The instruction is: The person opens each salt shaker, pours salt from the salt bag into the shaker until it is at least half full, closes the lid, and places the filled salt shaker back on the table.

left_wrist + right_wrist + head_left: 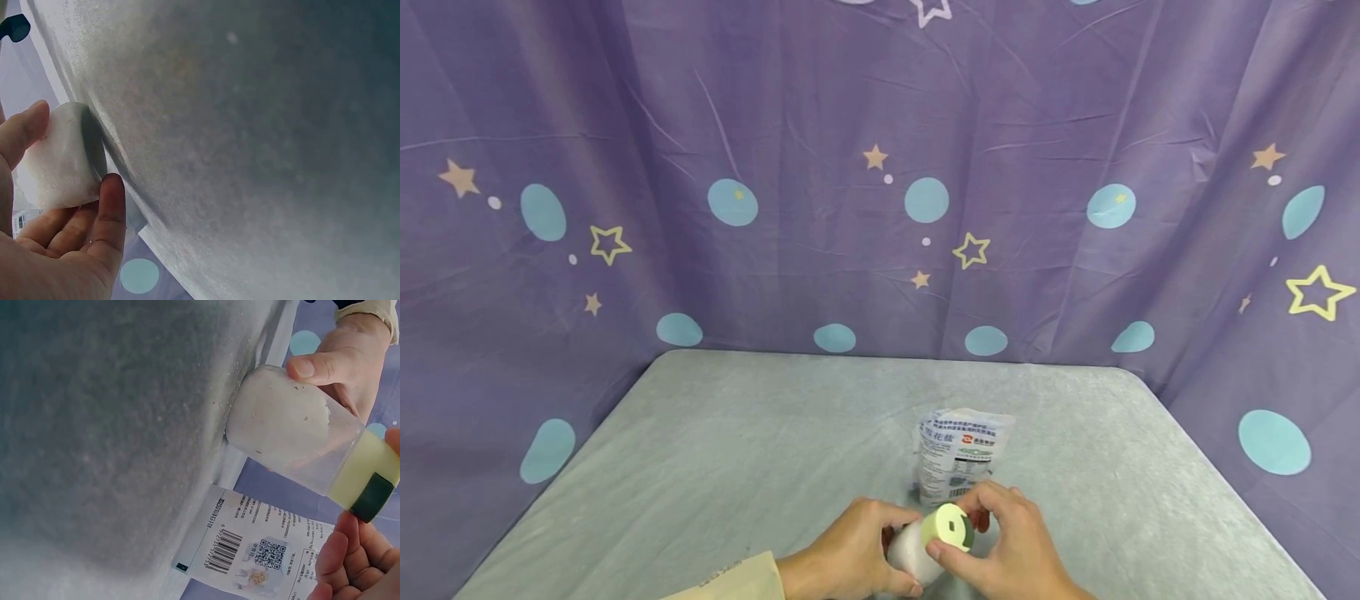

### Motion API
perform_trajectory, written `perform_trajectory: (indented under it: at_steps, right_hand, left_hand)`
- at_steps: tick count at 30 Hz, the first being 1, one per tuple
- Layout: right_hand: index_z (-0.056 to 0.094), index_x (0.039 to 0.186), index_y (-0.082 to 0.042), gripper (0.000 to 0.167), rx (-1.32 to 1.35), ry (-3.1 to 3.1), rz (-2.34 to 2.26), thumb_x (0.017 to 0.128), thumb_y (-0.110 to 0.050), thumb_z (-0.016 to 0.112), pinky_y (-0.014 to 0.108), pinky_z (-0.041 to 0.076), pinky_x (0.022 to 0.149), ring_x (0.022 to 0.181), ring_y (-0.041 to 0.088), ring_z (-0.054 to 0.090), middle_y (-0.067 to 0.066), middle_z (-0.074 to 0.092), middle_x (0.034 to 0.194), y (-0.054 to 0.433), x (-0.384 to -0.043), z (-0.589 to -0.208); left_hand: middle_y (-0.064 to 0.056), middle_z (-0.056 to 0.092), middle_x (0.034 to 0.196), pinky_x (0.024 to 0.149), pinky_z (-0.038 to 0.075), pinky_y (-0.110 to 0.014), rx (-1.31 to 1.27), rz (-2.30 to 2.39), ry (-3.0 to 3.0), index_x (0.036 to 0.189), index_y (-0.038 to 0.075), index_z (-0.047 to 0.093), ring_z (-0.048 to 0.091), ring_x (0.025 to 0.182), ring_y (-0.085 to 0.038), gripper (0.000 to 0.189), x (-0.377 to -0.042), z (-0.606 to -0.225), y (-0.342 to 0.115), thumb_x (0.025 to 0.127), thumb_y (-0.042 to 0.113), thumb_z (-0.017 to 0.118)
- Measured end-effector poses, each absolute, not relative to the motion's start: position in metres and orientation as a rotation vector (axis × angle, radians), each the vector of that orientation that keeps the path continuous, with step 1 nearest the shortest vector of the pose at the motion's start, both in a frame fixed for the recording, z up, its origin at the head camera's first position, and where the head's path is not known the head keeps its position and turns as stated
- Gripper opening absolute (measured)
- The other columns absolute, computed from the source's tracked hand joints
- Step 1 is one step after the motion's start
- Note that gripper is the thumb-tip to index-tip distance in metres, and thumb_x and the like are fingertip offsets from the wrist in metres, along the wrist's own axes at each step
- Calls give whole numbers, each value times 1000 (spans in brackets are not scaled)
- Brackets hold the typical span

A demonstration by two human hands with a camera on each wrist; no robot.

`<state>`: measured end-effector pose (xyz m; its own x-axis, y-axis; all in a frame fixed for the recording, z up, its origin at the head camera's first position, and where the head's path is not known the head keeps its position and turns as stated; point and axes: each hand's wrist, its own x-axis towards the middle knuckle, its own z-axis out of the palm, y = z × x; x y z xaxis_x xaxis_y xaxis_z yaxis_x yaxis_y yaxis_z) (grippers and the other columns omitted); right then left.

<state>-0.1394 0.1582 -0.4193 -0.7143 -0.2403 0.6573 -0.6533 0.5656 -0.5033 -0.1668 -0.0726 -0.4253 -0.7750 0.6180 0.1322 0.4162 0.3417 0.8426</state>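
Observation:
A clear salt shaker [281, 419], partly filled with white grains, tilts near the table's front, its base close to the tabletop. Its pale yellow lid [942, 525] carries a dark green flap [373, 497]. My left hand [859, 550] grips the body, thumb on one side and fingers on the other. At the lid, my right hand [1011, 546] pinches it between thumb and fingers. Just behind the shaker stands a white printed salt bag [958, 454], its lower part partly covered by my right hand in the head view.
A pale grey-green cloth covers the table [760, 442]. Behind and along both sides hangs a purple curtain [820, 200] with stars and blue dots. The bag's printed back shows a barcode in the right wrist view.

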Motion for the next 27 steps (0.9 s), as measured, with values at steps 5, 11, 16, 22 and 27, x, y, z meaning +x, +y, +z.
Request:
perform_trajectory:
  at_steps: [5, 11, 16, 22, 27]
  right_hand:
    - [59, 86, -34, 40, 698, -2255, 1003, 70, -36, 95, 22, 36, 62, 67, -1, 46, -24, 51, 75, 157, -139, -420]
    - [58, 85, -34, 40, 672, -2276, 993, 70, -37, 95, 21, 35, 62, 67, -2, 44, -24, 49, 74, 156, -137, -419]
    - [58, 87, -36, 40, 643, -2315, 1009, 71, -40, 94, 23, 36, 63, 68, -2, 45, -25, 48, 76, 156, -136, -419]
    - [60, 91, -36, 40, 692, -2282, 999, 71, -45, 94, 26, 38, 63, 71, -3, 47, -26, 53, 81, 157, -137, -419]
    - [62, 94, -35, 41, 720, -2269, 1009, 71, -46, 94, 24, 38, 64, 73, -3, 48, -25, 55, 84, 158, -138, -420]
  left_hand:
    - [18, 68, 80, 61, 51, -20, 941, 1405, 2393, 111, 23, 79, 62, 67, -2, 53, -167, -425, -72, 64, 10, 96]
    - [19, 68, 79, 61, 51, -20, 934, 1407, 2396, 110, 24, 79, 61, 66, -1, 52, -167, -425, -72, 63, 10, 96]
    - [19, 68, 79, 61, 51, -20, 929, 1411, 2388, 110, 25, 79, 61, 66, -1, 51, -167, -426, -73, 64, 10, 96]
    - [19, 68, 79, 60, 51, -20, 942, 1415, 2393, 108, 26, 79, 61, 65, -1, 49, -167, -427, -74, 64, 12, 96]
    - [21, 68, 80, 61, 51, -20, 955, 1405, 2410, 108, 26, 79, 61, 66, 0, 50, -166, -427, -75, 64, 12, 96]
